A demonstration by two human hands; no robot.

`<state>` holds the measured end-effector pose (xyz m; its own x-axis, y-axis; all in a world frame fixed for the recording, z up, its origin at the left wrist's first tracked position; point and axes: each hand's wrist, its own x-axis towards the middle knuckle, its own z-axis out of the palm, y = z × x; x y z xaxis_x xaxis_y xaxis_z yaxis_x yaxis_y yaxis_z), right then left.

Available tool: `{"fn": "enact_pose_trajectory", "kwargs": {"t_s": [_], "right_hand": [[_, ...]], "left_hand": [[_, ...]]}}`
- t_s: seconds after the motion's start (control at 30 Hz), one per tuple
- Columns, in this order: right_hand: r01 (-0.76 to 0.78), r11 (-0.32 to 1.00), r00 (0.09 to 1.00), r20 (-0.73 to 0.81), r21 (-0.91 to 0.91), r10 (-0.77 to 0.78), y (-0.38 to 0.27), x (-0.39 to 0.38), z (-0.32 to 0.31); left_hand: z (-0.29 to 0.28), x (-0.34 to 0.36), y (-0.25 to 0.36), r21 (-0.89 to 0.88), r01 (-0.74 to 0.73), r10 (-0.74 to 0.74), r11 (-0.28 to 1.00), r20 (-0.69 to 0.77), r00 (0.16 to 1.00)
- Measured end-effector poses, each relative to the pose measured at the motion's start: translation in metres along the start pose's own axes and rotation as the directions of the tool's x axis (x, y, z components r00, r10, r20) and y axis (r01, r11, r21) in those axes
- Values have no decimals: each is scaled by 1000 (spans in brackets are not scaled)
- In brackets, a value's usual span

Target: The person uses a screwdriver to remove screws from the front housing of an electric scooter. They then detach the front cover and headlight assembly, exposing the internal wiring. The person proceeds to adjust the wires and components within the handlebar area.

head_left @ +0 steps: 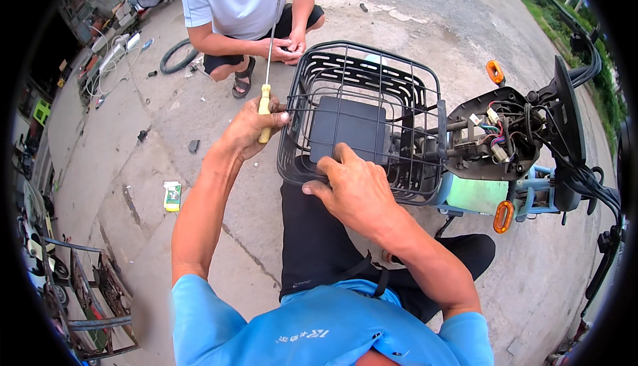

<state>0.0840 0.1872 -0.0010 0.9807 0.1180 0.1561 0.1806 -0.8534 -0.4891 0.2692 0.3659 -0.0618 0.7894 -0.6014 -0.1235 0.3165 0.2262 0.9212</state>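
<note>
A long thin-shafted screwdriver (266,103) with a yellow handle stands upright in my left hand (249,125), its shaft pointing away from me. That hand is closed around the handle, against the left side of a black metal basket (435,90). My right hand (362,190) bends over the basket's near side, fingers curled across the wires and thumb outside. Beneath the wire grid, a flat dark panel (349,127) shows in the basket. To its right, the front of a light-blue electric two-wheeler has exposed coloured wiring (495,137).
Across from me a person in a white shirt (246,7) squats, hands together. Orange turn signals (503,216) stick out beside the wiring. A black tyre (178,57), a green-and-white packet (172,196) and scattered parts lie on the concrete. Metal frames (93,299) stand at lower left.
</note>
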Motion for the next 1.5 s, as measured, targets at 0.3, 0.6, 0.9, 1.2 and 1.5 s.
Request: {"fn": "enact_pose_trajectory", "kwargs": {"t_s": [0.3, 0.6, 0.9, 1.2, 1.5], "right_hand": [[1, 1000, 999, -47, 23, 0, 9, 0, 2], [30, 997, 989, -148, 70, -20, 1, -4, 11], [244, 953, 833, -541, 179, -111, 1, -9, -36], [351, 936, 591, -770, -25, -241, 34, -66, -89], [298, 937, 377, -924, 184, 62, 59, -100, -90]], "left_hand": [[6, 1, 7, 13, 11, -10, 1000, -19, 1000], [35, -17, -6, -95, -129, 94, 987, -309, 946], [60, -66, 84, 605, -438, 641, 665, -162, 750], [31, -118, 48, 908, -22, 419, 417, -171, 892], [56, -106, 61, 803, -244, 286, 543, 97, 953]]}}
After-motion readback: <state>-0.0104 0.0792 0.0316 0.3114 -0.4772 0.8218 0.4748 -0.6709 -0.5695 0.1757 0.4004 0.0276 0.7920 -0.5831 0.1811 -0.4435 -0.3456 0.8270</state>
